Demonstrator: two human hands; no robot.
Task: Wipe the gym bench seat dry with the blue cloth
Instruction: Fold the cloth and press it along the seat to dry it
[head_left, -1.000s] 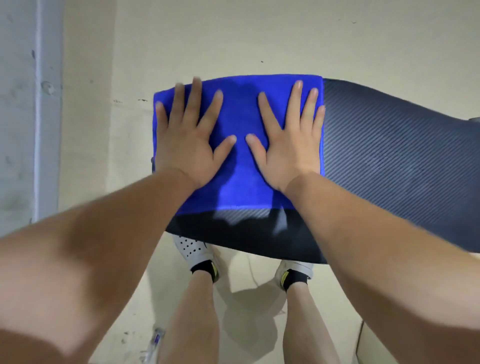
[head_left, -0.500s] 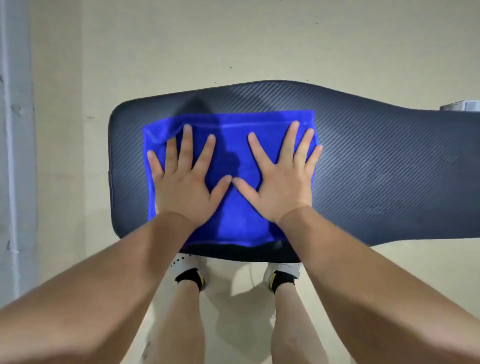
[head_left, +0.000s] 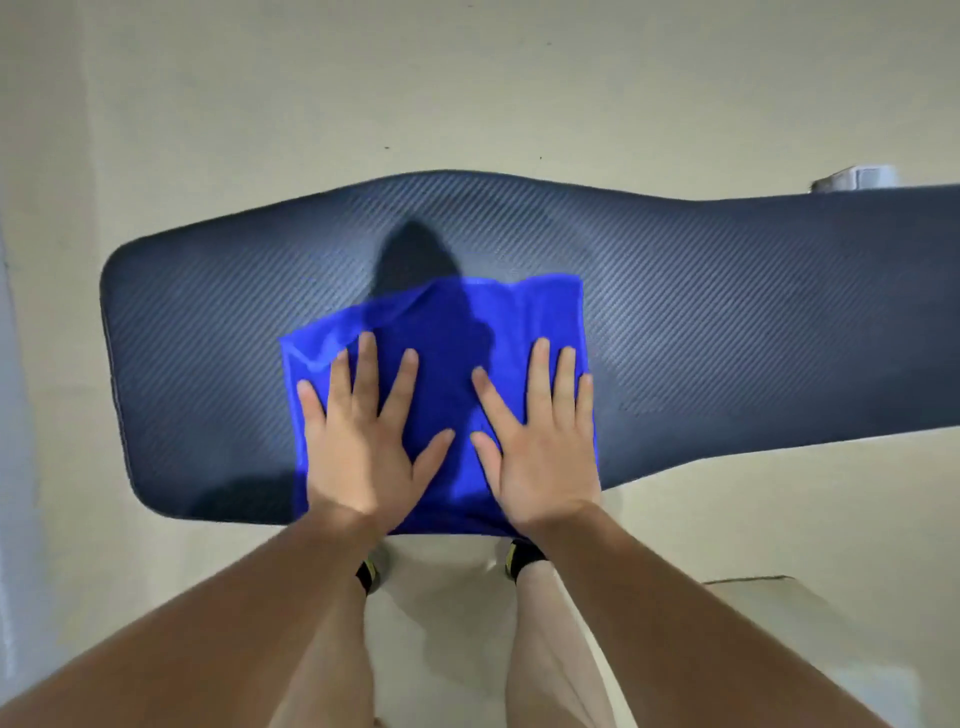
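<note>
The dark, ribbed gym bench seat (head_left: 727, 322) runs left to right across the view, with its rounded end at the left. The blue cloth (head_left: 452, 364) lies spread on its near half, reaching the near edge, and its far-left corner is rumpled. My left hand (head_left: 363, 447) presses flat on the cloth's left part, fingers spread. My right hand (head_left: 540, 447) presses flat on the right part, thumb close to the left thumb. Neither hand grips the fabric. A dark shadow falls across the middle of the cloth and the seat beyond it.
Pale floor surrounds the bench. My legs and shoes (head_left: 371, 571) stand just under its near edge. A small white object (head_left: 857, 179) sits behind the seat at the far right. A pale boxy edge (head_left: 753, 582) shows at the lower right.
Both hands have slid the cloth from the seat's left end toward the near edge and to the right. More bare seat shows on the left, and the cloth's far-left corner has rumpled.
</note>
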